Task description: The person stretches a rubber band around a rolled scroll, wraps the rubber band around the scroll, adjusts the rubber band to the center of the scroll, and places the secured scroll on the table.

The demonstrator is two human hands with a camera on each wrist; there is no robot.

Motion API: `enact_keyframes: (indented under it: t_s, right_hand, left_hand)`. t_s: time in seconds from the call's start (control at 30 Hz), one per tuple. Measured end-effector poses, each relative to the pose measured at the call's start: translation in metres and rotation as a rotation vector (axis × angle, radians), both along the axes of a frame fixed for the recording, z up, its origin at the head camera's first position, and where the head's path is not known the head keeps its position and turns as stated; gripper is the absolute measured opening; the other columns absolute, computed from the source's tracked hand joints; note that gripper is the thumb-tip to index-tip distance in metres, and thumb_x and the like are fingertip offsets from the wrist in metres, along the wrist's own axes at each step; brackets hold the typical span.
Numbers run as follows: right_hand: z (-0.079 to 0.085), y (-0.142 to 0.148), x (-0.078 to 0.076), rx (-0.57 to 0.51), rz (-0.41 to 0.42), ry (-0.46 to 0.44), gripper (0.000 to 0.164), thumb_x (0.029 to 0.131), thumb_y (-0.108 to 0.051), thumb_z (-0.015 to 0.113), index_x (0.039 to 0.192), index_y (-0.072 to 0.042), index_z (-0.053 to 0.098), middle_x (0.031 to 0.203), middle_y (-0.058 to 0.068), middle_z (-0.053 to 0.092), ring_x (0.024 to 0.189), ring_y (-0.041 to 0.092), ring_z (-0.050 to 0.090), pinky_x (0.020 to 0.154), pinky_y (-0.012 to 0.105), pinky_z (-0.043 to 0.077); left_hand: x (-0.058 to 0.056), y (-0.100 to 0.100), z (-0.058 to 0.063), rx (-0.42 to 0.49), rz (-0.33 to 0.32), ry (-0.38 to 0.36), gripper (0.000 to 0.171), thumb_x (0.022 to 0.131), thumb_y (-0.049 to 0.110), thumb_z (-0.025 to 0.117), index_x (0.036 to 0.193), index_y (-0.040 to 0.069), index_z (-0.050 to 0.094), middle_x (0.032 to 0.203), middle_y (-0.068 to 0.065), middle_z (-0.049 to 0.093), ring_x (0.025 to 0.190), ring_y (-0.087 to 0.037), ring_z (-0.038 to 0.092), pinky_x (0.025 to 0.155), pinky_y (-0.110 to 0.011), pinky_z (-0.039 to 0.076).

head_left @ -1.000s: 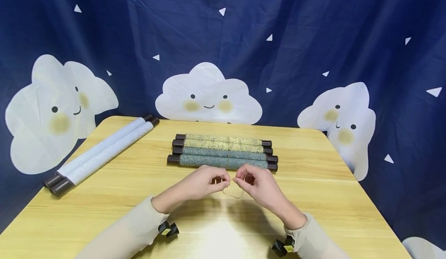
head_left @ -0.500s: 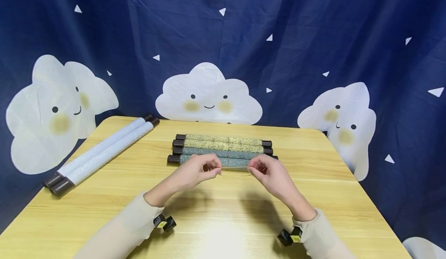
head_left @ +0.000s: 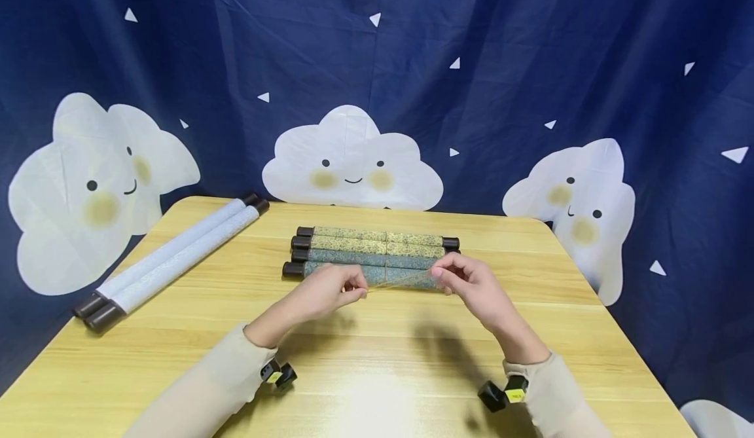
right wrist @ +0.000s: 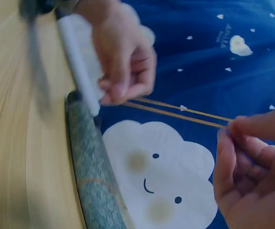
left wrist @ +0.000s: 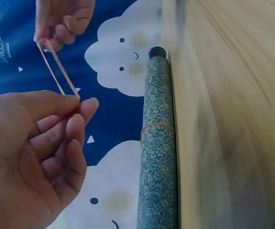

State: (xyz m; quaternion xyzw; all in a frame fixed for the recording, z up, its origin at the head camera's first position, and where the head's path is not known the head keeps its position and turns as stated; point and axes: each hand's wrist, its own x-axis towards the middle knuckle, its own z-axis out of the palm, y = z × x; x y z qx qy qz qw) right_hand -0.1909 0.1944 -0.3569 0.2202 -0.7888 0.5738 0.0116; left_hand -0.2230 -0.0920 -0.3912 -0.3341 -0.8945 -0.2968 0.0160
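A thin tan rubber band [left wrist: 63, 70] is stretched in two strands between my hands. My left hand [head_left: 330, 291] pinches one end of it between thumb and forefinger. My right hand [head_left: 474, 287] pinches the other end, a little higher and farther right. Just beyond the hands lies a teal patterned scroll [head_left: 347, 272], rolled from both sides into two rolls with dark end knobs. Another band [left wrist: 158, 125] circles its middle. Behind it, side by side, is a yellow patterned scroll [head_left: 347, 245], also banded at the middle. The right hand covers the teal scroll's right end in the head view.
A longer pale blue-white scroll [head_left: 194, 255], also in two rolls, lies slanted along the left side of the wooden table [head_left: 530, 320]. A dark blue curtain [head_left: 501, 19] with smiling clouds hangs behind the table.
My hands have drawn apart from close together, pulling the slack rubber band taut. The right hand has moved right and up; the left has shifted slightly left. The scrolls have not moved.
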Motion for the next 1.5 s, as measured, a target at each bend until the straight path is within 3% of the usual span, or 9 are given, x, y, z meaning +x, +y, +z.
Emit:
enact_keyframes:
  t_s: [0.13,0.23,0.37,0.53,0.63,0.93,1.1,1.27,1.5]
  right_hand:
    - [0.001,0.002,0.0,-0.243,0.144,-0.091,0.011,0.101,-0.008,0.052,0.097,0.0,0.057,0.097,0.005,0.065,0.074,0.014,0.054,0.065,0.023,0.047]
    - [-0.001,0.002,-0.001,-0.302,0.148,-0.103,0.008,0.101,-0.008,0.052,0.096,-0.006,0.058,0.092,0.005,0.064,0.07,0.012,0.051,0.06,0.021,0.042]
    - [-0.007,-0.005,-0.002,-0.22,0.104,-0.111,0.007,0.1,-0.01,0.055,0.095,-0.006,0.059,0.083,0.008,0.06,0.064,0.011,0.047,0.056,0.021,0.04]
    - [-0.014,-0.015,-0.001,-0.117,0.161,-0.141,0.014,0.1,-0.011,0.056,0.098,0.003,0.06,0.083,0.014,0.059,0.065,0.012,0.049,0.057,0.023,0.043]
    - [-0.014,-0.017,0.0,-0.131,0.167,-0.146,0.02,0.099,-0.01,0.057,0.1,0.01,0.059,0.086,0.012,0.063,0.067,0.013,0.051,0.059,0.024,0.045]
    - [-0.007,-0.007,-0.001,-0.367,0.176,-0.158,0.011,0.1,-0.007,0.053,0.095,-0.008,0.063,0.086,0.002,0.059,0.072,0.012,0.05,0.064,0.022,0.043]
    - [-0.004,-0.004,-0.003,-0.48,0.233,-0.177,0.015,0.101,-0.005,0.05,0.096,-0.01,0.063,0.095,0.002,0.063,0.079,0.012,0.056,0.066,0.021,0.045]
    - [-0.006,-0.006,-0.002,-0.359,0.207,-0.167,0.01,0.102,-0.009,0.051,0.097,-0.006,0.059,0.093,0.004,0.065,0.074,0.014,0.054,0.063,0.022,0.044]
    - [-0.004,-0.006,-0.002,-0.133,0.045,-0.07,0.01,0.1,-0.012,0.056,0.097,-0.002,0.059,0.079,0.007,0.056,0.064,0.014,0.047,0.058,0.026,0.043]
  left_hand:
    - [-0.001,-0.001,-0.001,-0.016,-0.022,-0.006,0.005,0.094,0.024,0.066,0.091,0.021,0.066,0.086,0.015,0.066,0.076,0.0,0.059,0.091,-0.039,0.048]
    - [-0.002,-0.002,-0.001,0.038,-0.06,-0.037,0.005,0.097,0.025,0.063,0.093,0.021,0.063,0.085,0.013,0.066,0.074,-0.002,0.058,0.079,-0.032,0.052]
    - [0.0,-0.003,0.001,0.22,-0.125,-0.166,0.007,0.099,0.027,0.06,0.094,0.021,0.061,0.09,0.009,0.066,0.073,-0.014,0.06,0.063,-0.028,0.052]
    - [0.003,-0.001,0.005,0.49,-0.269,-0.343,0.007,0.1,0.017,0.058,0.096,0.011,0.058,0.109,-0.003,0.07,0.077,-0.023,0.062,0.066,-0.031,0.055]
    - [0.005,0.001,0.006,0.583,-0.318,-0.407,0.004,0.098,0.007,0.058,0.098,0.004,0.056,0.101,-0.016,0.069,0.073,-0.025,0.06,0.065,-0.03,0.054]
    - [0.003,0.004,0.001,0.401,-0.104,-0.363,0.017,0.096,0.027,0.064,0.102,0.011,0.07,0.085,0.0,0.066,0.074,-0.017,0.059,0.065,-0.035,0.053]
    - [0.003,0.006,0.001,0.393,-0.106,-0.352,0.016,0.098,0.025,0.061,0.102,0.013,0.069,0.085,-0.003,0.068,0.071,-0.019,0.059,0.063,-0.039,0.054]
    - [0.004,0.011,0.0,0.407,-0.137,-0.381,0.015,0.099,0.022,0.06,0.103,0.009,0.066,0.089,-0.012,0.068,0.072,-0.027,0.06,0.063,-0.041,0.055]
    - [0.002,0.013,-0.003,0.48,-0.034,-0.396,0.018,0.096,0.027,0.064,0.102,0.011,0.068,0.084,-0.008,0.063,0.076,-0.034,0.058,0.066,-0.045,0.055]
